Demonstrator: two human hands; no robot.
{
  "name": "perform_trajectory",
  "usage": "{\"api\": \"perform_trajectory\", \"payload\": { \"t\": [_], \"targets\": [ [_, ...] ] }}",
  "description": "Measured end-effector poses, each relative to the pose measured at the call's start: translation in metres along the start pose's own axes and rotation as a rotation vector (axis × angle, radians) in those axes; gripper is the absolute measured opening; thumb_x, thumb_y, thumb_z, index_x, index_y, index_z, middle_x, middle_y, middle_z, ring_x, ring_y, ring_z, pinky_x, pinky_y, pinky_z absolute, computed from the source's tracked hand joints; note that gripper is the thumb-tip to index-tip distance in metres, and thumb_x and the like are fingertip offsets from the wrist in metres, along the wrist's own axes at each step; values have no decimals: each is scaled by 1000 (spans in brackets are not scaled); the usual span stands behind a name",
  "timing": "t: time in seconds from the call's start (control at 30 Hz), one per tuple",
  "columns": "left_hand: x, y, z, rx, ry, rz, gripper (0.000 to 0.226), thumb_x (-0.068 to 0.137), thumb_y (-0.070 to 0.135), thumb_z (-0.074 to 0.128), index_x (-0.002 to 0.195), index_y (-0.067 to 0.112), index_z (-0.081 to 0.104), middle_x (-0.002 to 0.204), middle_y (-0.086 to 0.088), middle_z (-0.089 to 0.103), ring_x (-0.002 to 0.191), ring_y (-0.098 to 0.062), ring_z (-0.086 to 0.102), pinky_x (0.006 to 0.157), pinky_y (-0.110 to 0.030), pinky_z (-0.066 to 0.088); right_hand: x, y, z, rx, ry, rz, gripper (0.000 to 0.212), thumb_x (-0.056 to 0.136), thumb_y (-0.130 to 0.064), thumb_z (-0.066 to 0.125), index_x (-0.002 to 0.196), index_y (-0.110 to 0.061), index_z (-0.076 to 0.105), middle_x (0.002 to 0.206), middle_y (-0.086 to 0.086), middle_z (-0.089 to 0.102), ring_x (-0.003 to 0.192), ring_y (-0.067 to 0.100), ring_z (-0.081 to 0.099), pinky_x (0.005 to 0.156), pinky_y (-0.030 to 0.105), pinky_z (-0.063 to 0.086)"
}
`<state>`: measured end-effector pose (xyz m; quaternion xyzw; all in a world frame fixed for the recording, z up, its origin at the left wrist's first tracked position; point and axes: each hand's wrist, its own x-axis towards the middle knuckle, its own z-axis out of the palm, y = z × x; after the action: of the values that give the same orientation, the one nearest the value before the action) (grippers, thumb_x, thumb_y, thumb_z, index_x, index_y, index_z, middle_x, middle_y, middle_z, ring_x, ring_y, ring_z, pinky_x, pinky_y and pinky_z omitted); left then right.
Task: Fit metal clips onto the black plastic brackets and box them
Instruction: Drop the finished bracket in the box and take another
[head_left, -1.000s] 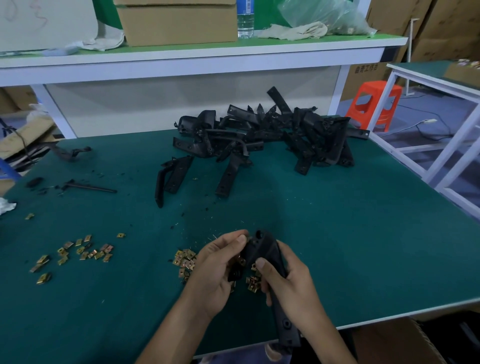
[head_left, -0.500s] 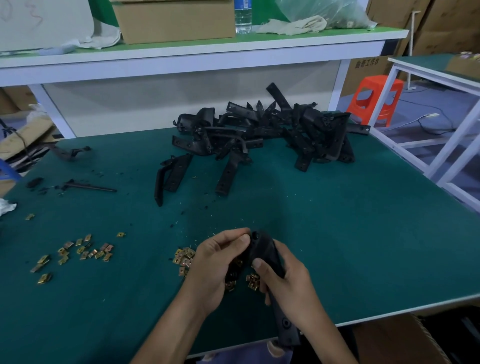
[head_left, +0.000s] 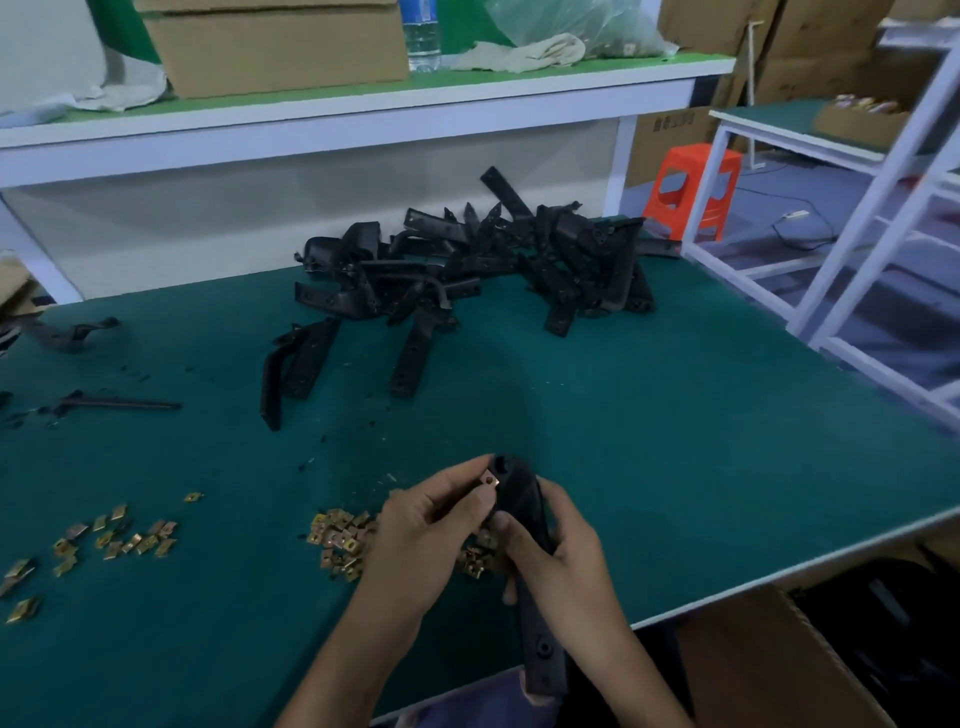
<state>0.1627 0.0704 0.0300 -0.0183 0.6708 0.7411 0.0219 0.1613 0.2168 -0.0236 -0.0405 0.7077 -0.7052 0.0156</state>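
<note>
Two hands are working on one black bracket (head_left: 521, 493) over the near edge of the green worktop (head_left: 675, 467). The right hand (head_left: 561, 566) is gripping the bracket round its middle, fingers curled about it. It is holding the bracket so that the long axis is running away from the person, with the near end hanging past the worktop's edge. The left hand (head_left: 431, 525) is pinching one brass-coloured clip (head_left: 489, 478) between thumb and forefinger, pressing it against the left side of the bracket's far end. Whether the clip is seated yet I cannot tell. As I judge it, the coming push is going sideways, left to right onto that tip, and the left hand is the nearer one.

By count, one bracket and one clip are in hand. Loose clips are lying in two groups: a tight heap (head_left: 337, 538) just beside the left hand and a looser scatter (head_left: 119, 540) well off to the left, perhaps a dozen or more in each. Waiting brackets are lying in one tangled pile (head_left: 467, 270) at the far side, too interlocked to count, with two stray brackets (head_left: 298, 364) lying at its front. One cardboard box (head_left: 769, 670) is standing below the near right corner.
</note>
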Motion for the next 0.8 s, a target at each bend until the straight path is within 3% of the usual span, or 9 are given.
{"api": "perform_trajectory", "payload": {
  "t": [0.13,0.23,0.37,0.5,0.57,0.63,0.67,0.73,0.8],
  "targets": [
    [-7,-1,25,147,-127,10,30,83,32,68,112,38,75,105,11,77,99,-1,71,77,-9,51,-45,4,-24,167,108,66,36,88,-46,71,123,-42,61,70,11,68,51,23,59,50,31,49],
    [-10,-7,52,268,-242,4,34,77,38,67,109,46,73,97,11,78,90,0,71,74,-7,52,-94,11,-57,195,296,124,23,89,-41,72,111,-35,65,70,13,69,50,24,57,52,30,48],
    [-16,-19,82,364,-387,14,39,89,17,67,103,54,73,96,9,78,91,-3,72,82,-25,57,-161,13,-120,265,616,262,12,92,-20,70,104,-18,66,76,20,70,53,27,58,54,33,49],
    [-18,-26,97,437,-459,3,46,92,10,67,98,55,72,95,13,78,92,-2,71,89,-27,51,-190,3,-216,299,889,340,17,98,-24,65,114,-21,67,92,16,75,60,21,65,53,30,53],
    [-19,-25,100,440,-456,6,47,92,7,67,97,53,73,93,12,78,89,-2,72,89,-26,51,-186,1,-272,307,1032,325,44,97,-23,67,137,-12,54,113,14,74,77,19,71,71,33,59],
    [-20,-24,96,447,-436,7,44,92,7,67,96,50,75,92,10,78,88,-3,72,88,-24,52,-177,2,-316,274,1184,404,78,94,-27,72,158,-20,27,145,8,54,110,25,66,101,42,51],
    [-21,-24,92,448,-422,4,41,91,6,67,95,46,76,91,9,79,87,-4,72,87,-23,52,-173,5,-328,187,1238,476,89,94,-29,72,162,-26,15,156,7,42,125,30,56,107,45,45],
    [-20,-23,80,438,-363,-9,36,91,2,66,94,35,79,89,6,79,86,-6,73,83,-18,54,-161,16,-328,-16,1284,540,90,96,-33,70,162,-32,8,161,5,33,140,33,42,108,49,40],
    [-15,-21,64,429,-281,-12,31,90,-1,66,98,26,77,88,4,79,83,-6,73,79,-14,55,-140,26,-299,-114,1224,412,72,97,-32,67,156,-34,26,146,-2,50,133,26,50,102,46,45]
  ]
}}
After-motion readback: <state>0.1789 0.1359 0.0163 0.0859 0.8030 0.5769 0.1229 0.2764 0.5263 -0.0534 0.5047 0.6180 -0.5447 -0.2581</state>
